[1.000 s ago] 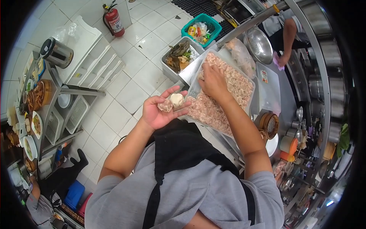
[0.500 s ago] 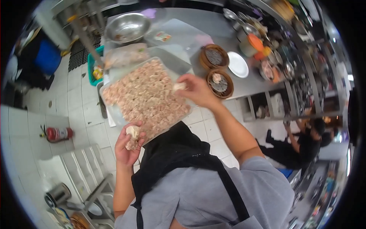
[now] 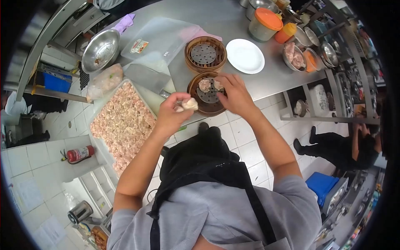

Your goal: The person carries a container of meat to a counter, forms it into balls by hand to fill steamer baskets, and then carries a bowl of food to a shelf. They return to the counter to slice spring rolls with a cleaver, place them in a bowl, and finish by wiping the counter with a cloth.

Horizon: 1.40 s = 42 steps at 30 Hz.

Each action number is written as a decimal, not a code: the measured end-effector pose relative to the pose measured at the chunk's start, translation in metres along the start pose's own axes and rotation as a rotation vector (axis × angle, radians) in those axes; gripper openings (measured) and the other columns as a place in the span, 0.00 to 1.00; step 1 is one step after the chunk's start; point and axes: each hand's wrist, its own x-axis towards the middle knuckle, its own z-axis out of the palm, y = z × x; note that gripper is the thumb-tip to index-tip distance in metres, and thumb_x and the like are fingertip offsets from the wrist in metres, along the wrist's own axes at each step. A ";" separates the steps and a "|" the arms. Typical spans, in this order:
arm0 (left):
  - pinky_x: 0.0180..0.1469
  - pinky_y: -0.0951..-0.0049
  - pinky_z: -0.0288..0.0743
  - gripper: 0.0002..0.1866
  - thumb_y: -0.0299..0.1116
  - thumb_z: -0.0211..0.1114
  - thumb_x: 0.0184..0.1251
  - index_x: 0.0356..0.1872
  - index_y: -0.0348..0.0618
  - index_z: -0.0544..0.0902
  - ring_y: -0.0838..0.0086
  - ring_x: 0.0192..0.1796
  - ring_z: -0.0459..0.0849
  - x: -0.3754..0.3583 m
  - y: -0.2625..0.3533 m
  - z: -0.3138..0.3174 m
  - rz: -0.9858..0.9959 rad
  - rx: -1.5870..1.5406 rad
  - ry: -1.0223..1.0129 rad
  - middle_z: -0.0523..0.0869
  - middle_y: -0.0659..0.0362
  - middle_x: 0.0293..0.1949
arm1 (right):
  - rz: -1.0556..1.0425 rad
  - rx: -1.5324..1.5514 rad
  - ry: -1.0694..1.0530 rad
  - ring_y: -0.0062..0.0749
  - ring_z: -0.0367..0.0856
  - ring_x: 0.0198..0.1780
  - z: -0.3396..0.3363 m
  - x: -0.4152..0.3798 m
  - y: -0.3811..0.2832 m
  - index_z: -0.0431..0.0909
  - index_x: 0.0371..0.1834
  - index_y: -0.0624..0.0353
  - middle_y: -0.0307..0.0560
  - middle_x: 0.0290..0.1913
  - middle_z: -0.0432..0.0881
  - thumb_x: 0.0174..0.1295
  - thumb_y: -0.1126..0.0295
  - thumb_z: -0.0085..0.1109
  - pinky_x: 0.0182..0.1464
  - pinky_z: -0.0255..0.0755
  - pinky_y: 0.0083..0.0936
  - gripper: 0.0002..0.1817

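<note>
My left hand (image 3: 170,113) is closed on pale, wrapped dumplings (image 3: 190,104), held beside the near bamboo steamer (image 3: 195,107). In that steamer, on a perforated metal disc (image 3: 207,95), sit two meat-filled dumplings: one on the left (image 3: 204,86), the other (image 3: 218,85) at my right fingertips. My right hand (image 3: 236,93) reaches over the steamer's right rim, thumb and fingers apart around that second dumpling. Part of it is hidden by the fingers. To my left, a clear tray (image 3: 109,157) is packed with rows of similar dumplings.
Behind the near steamer stands a second bamboo steamer (image 3: 189,62), with a white plate (image 3: 246,56) beside it. A metal bowl (image 3: 101,51) and a bagged filling (image 3: 106,81) lie at the left. An orange-lidded tub (image 3: 266,25) stands at the back right. Another person (image 3: 350,143) is at the right.
Both hands have moved right, from the tray to the steamer, and my view has turned. The dumpling from my right hand now rests in the steamer beside the first.
</note>
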 end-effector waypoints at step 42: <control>0.55 0.71 0.77 0.19 0.16 0.66 0.58 0.52 0.37 0.77 0.72 0.52 0.82 0.009 -0.026 0.063 -0.021 -0.376 0.095 0.83 0.55 0.49 | -0.175 0.560 -0.222 0.48 0.77 0.53 0.000 -0.014 0.012 0.73 0.58 0.54 0.49 0.52 0.76 0.53 0.75 0.67 0.49 0.76 0.34 0.27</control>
